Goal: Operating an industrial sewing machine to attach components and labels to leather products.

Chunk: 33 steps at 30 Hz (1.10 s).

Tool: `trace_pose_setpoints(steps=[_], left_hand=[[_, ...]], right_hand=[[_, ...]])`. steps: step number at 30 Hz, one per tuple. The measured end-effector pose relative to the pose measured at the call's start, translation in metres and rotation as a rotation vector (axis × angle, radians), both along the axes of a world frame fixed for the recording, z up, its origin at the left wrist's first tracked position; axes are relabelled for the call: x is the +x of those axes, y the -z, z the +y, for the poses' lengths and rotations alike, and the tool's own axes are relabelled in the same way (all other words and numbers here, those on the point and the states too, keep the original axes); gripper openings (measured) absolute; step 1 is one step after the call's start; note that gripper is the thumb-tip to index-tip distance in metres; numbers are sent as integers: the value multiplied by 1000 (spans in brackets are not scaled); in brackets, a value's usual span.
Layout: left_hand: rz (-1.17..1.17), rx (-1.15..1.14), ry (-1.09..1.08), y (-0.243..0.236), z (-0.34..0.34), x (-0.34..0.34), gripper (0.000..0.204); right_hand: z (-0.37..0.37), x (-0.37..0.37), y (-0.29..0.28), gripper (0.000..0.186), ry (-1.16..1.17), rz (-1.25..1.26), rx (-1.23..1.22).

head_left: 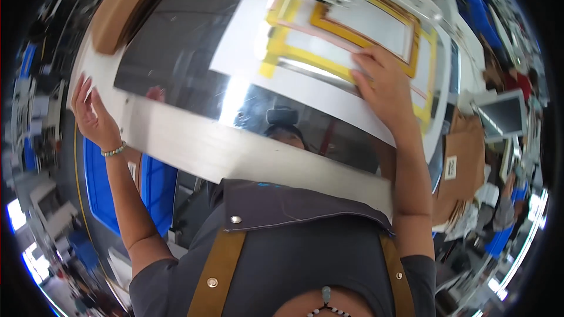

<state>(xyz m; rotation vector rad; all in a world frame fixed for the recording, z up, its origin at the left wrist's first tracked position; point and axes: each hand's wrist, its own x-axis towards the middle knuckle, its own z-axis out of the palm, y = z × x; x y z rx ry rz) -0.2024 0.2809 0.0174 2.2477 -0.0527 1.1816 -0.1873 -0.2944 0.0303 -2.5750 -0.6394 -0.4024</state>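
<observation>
Yellow-taped white sheet [346, 47] pinned flat under spread right hand [382, 85] against sliding on polished steel table [194, 141]; left hand [88, 111] open, bracing table's edge.

Yellow-taped white frame [352, 35] flat on white sheet [305, 79], mirror-like table [194, 64]

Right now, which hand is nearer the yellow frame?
Right. The right hand rests on the yellow frame; the left hand is far off at the table's left edge.
</observation>
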Motion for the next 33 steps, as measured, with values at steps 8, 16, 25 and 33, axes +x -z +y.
trace_pose_setpoints(steps=[8, 16, 25, 33], left_hand=[[367, 303, 1023, -35, -273, 86, 35], [574, 379, 1037, -4, -315, 98, 35], [713, 114, 1014, -2, -314, 100, 26], [779, 16, 1013, -3, -314, 99, 20]], right_hand=[[2, 1, 0, 23, 15, 20, 58], [-3, 0, -3, 26, -27, 87, 52], [0, 2, 4, 28, 62, 77, 97], [6, 3, 4, 27, 60, 22, 29]])
